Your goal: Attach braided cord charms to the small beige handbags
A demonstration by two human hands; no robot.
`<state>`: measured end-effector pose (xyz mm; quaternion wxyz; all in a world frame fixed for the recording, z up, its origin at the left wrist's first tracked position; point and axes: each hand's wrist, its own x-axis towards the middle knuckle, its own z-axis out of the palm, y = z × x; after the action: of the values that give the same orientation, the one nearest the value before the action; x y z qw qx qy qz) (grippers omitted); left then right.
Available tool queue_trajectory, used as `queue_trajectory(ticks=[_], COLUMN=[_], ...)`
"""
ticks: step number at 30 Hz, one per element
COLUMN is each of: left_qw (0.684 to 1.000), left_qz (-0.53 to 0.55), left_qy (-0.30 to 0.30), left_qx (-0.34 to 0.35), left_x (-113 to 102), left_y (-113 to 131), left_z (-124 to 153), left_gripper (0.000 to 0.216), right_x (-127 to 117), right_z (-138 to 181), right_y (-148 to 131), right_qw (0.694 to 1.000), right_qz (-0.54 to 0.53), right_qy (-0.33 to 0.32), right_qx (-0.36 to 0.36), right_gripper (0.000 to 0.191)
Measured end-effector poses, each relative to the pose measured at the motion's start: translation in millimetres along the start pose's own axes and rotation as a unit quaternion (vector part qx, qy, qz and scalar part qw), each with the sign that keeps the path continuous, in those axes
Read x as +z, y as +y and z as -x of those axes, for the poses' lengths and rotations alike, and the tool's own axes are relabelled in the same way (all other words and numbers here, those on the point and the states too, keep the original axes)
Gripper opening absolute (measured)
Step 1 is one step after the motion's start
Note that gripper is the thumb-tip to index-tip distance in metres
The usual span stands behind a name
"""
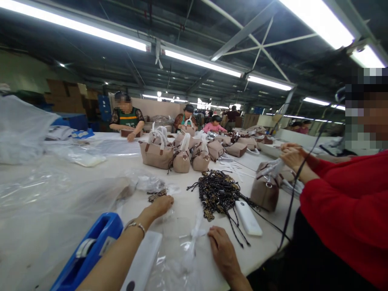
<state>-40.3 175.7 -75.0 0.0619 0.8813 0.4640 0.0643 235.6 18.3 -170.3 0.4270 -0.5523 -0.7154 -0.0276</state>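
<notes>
The left hand (159, 205) is being held out flat across the white table (184, 204), palm down, fingers stretched and closing on nothing. Its fingertips are being rested right at a small dark patterned strap piece (155, 196), though whether that piece is actually being touched cannot be told. A bracelet (137, 226) is being worn on that wrist.

The right hand (222, 248) is being laid palm down near the table's front edge, fingers loosely spread, nothing being gripped. Its fingertips are being placed just beside a clear plastic bag (182, 250), whose white tie (195, 233) is lying between the two hands.

Just beyond the right hand, a heap of dark braided straps (218, 192) is being left piled, with a white oblong device (247, 217) touching its near side. A blue tape dispenser (97, 238) and a flat white slab (144, 256) are lying on either side of the left forearm. Crumpled clear sheeting (45, 202) is being spread over the table's left part.

On the right, a taupe handbag (265, 190) is being handled by a co-worker's hands (291, 155), the sleeve (348, 202) red. Further back, more taupe handbags (157, 153) are being stood in a row, and other people are being seated at work beyond them.
</notes>
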Motion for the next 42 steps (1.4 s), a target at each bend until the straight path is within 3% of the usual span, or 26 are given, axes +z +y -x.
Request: queue_trajectory(ticks=[3,8,15,21,26,30,36,42], left_qw=[0.999,0.995,0.989,0.991,0.994,0.994,0.977,0.927], left_qz=[-0.007,-0.024,-0.058,-0.067,-0.023,0.028,0.139,0.275], left_qy=[-0.016,-0.018,-0.012,0.038,0.02,0.034,0.055,0.128], left_qx=[-0.033,-0.09,-0.133,-0.113,-0.106,-0.104,-0.154,-0.221], left_x=[8,5,-12,-18,8,30,39,36], left_y=[-12,-19,-8,57,123,147,144,106], left_z=[-2,3,21,25,28,30,14,11], left_gripper=[0.021,0.029,0.027,0.025,0.05,0.058,0.04,0.034], right_x=[0,-2,-1,-2,-1,1,3,2], right_z=[0,-1,0,1,2,3,3,2], right_y=[-1,-1,-1,2,6,9,10,7], right_qw=[1.0,1.0,1.0,1.0,1.0,0.999,1.0,1.0], right_qz=[-0.003,-0.006,-0.007,-0.008,0.002,0.009,0.001,-0.002], right_qy=[0.003,-0.005,-0.002,-0.011,-0.028,-0.032,-0.014,-0.013], right_qx=[0.003,0.005,0.01,0.006,0.0,-0.002,-0.009,-0.006], right_gripper=[0.022,0.022,0.022,0.019,0.019,0.02,0.018,0.019])
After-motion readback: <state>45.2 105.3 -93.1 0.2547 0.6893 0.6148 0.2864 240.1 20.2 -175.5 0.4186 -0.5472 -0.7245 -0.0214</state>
